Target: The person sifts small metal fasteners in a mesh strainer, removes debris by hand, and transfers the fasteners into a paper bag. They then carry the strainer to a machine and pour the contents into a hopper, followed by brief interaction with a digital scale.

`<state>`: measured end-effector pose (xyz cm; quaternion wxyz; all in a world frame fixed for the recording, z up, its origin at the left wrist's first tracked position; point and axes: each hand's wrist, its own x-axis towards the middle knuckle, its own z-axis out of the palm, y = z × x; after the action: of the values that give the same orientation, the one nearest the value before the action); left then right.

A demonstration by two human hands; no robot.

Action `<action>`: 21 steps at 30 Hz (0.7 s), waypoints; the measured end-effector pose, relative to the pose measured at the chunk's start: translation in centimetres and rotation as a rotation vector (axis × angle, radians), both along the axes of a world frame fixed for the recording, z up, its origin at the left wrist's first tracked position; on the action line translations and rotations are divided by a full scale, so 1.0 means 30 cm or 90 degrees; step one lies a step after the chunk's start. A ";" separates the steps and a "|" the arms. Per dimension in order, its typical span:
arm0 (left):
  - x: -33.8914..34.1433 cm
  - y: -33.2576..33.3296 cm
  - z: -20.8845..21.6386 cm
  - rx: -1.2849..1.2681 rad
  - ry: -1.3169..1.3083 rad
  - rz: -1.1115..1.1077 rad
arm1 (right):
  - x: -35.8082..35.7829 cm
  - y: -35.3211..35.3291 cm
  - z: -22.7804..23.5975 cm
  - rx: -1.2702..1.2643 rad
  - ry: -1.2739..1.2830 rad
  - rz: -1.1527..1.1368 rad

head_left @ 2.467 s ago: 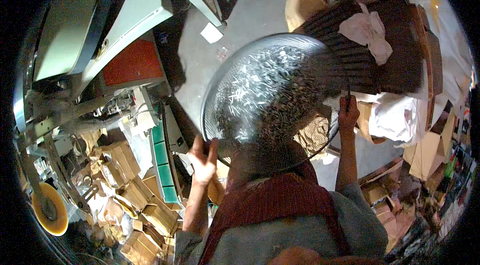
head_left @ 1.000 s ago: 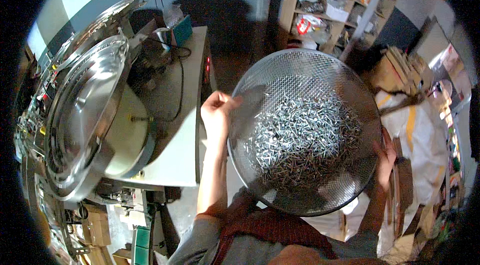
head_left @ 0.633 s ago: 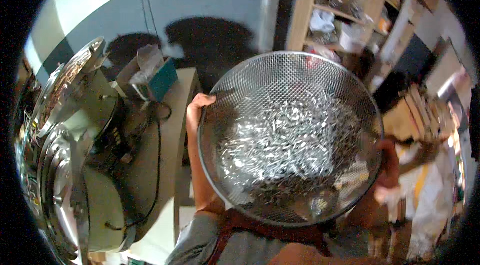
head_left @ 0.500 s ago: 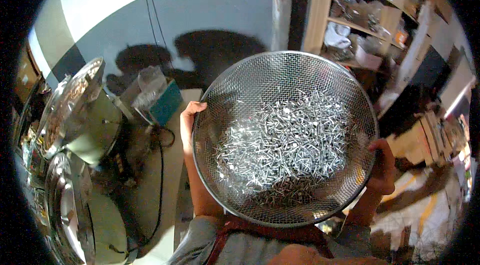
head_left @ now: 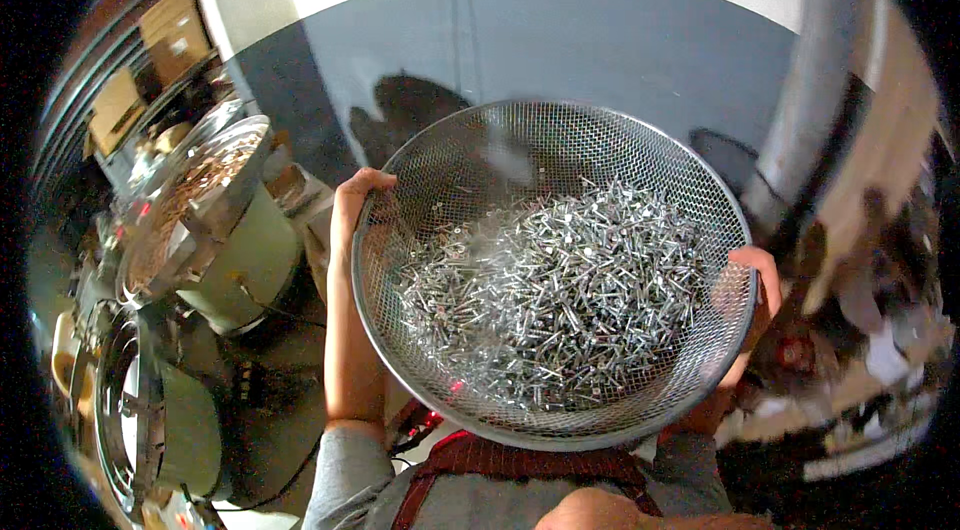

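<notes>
A large round wire-mesh sieve (head_left: 640, 150) with a metal rim is held up in front of my body. Inside it lies a heap of small silvery metal pins (head_left: 580, 280), like nails or rivets, mostly toward the middle and right. My left hand (head_left: 362, 186) grips the rim at the upper left, thumb over the edge. On the right side, my right hand (head_left: 757, 280) is closed round the rim, with fingers partly hidden behind the mesh. Part of the heap on the left is blurred.
At left stands a bowl machine (head_left: 250, 265) with a pale green base, its bowl holding coppery parts (head_left: 205, 180). A second green-based machine (head_left: 190, 420) sits nearer. Cardboard boxes (head_left: 175, 35) are stacked behind. A pipe (head_left: 815, 80) rises at right beside cluttered wooden shelving (head_left: 905, 150).
My view has swung left, so the wall and pipe appear farther right. The sieve remains in both hands, and the dark shading at the heap's near edge is gone.
</notes>
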<state>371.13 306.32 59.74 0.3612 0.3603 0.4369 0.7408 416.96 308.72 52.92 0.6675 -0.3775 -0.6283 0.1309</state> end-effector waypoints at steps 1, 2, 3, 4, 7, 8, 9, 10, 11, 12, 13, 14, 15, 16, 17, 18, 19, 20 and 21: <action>0.015 -0.032 0.015 0.067 0.093 0.032 | -0.002 0.015 0.015 0.011 -0.009 -0.021; 0.015 -0.065 0.042 0.047 0.057 0.017 | -0.038 0.018 0.082 0.048 -0.002 -0.034; 0.008 -0.100 0.073 0.028 0.018 0.002 | -0.050 0.033 0.102 0.065 0.001 -0.016; 0.002 -0.133 0.101 0.011 -0.022 -0.012 | -0.057 0.036 0.103 0.080 0.004 0.028; -0.059 -0.310 0.152 -0.078 0.205 0.125 | -0.109 0.077 0.081 0.117 0.027 0.204; -0.001 -0.401 0.182 -0.055 0.290 0.174 | -0.131 0.100 0.072 0.124 0.040 0.272; 0.052 -0.434 0.202 -0.021 0.273 0.170 | -0.104 0.126 0.120 0.159 0.032 0.314; 0.093 -0.469 0.220 0.011 0.259 0.169 | -0.080 0.151 0.165 0.193 0.022 0.364; 0.114 -0.516 0.235 0.036 0.259 0.177 | -0.086 0.178 0.177 0.222 0.024 0.422; 0.140 -0.559 0.248 0.052 0.282 0.192 | -0.069 0.198 0.209 0.258 0.019 0.471; 0.184 -0.600 0.267 0.077 0.327 0.225 | -0.046 0.228 0.251 0.297 0.015 0.516; 0.188 -0.653 0.310 0.055 0.396 0.276 | -0.154 0.274 0.237 0.311 0.039 0.599; 0.215 -0.685 0.340 0.078 0.436 0.295 | -0.133 0.285 0.302 0.348 0.028 0.637; 0.219 -0.686 0.379 0.064 0.405 0.283 | -0.129 0.316 0.355 0.387 0.015 0.675; 0.218 -0.768 0.404 0.013 0.391 0.301 | -0.204 0.348 0.312 0.396 0.037 0.745; 0.251 -0.811 0.407 0.045 0.286 0.254 | -0.205 0.368 0.309 0.421 0.030 0.791; 0.276 -0.842 0.410 0.078 0.182 0.202 | -0.201 0.389 0.301 0.439 0.020 0.831; 0.279 -0.875 0.396 0.028 0.239 0.260 | -0.201 0.421 0.286 0.453 0.014 0.871; 0.293 -0.851 0.446 0.023 0.222 0.287 | -0.251 0.454 0.326 0.481 0.013 0.923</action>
<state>379.91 280.81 73.13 0.1004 0.3825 0.5484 0.7368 409.44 322.33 62.69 0.5051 0.3746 -0.7118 0.3129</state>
